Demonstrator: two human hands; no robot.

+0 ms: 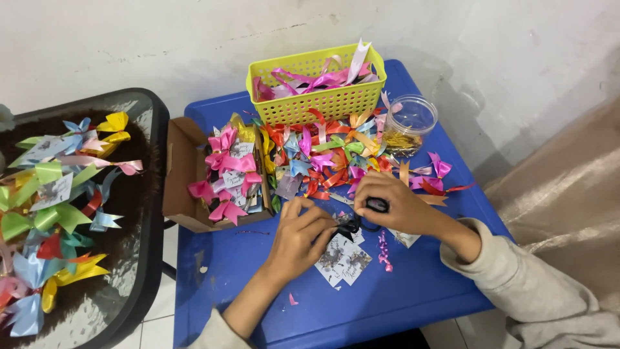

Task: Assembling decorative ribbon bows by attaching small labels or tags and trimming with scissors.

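My right hand (392, 205) grips black-handled scissors (361, 221) over the middle of the blue table (400, 297). My left hand (298, 236) pinches something small at the scissor blades; what it is stays hidden behind the fingers. Under both hands lie a few small white printed cards (342, 262). A short curl of pink ribbon (385, 252) lies just right of the cards. Beyond the hands spreads a heap of ribbon bows (329, 155) in many colours.
A yellow plastic basket (316, 100) of ribbon stands at the table's back. A clear round tub (411, 124) sits to its right. An open cardboard box (181, 187) with pink bows is at the left. A dark tray (139, 245) further left carries several tagged bows.
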